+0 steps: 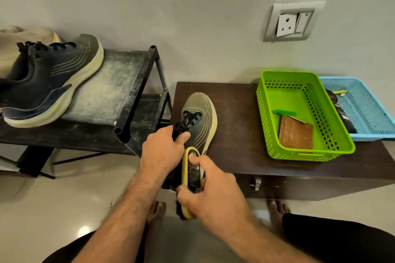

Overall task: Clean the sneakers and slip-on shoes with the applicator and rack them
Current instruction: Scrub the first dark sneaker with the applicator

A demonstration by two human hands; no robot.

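The shoe rack at left is the biggest piece: dark metal tubing with scuffed, dusty fabric shelves that look as if they would sag a little under load. Beside it stands a dark wooden cabinet, hard and smooth on top. One navy sneaker already sits on the rack's top shelf, its thick cream foam sole turned toward the camera.

Its mate, the second sneaker, lies on the cabinet's left end, toe toward the wall. It looks light, with a soft knit upper that would dent under pressure and a springy sole; the stiffer collar by the laces seems the sound place to hold, and the left hand grips it just there, thumb over the tongue.

The right hand is wrapped round the applicator, a yellow-backed brush with dark bristles (rigid body, so an easy thing to grip), laid against the shoe's heel end.

Further right sit a perforated green plastic basket and a blue tray
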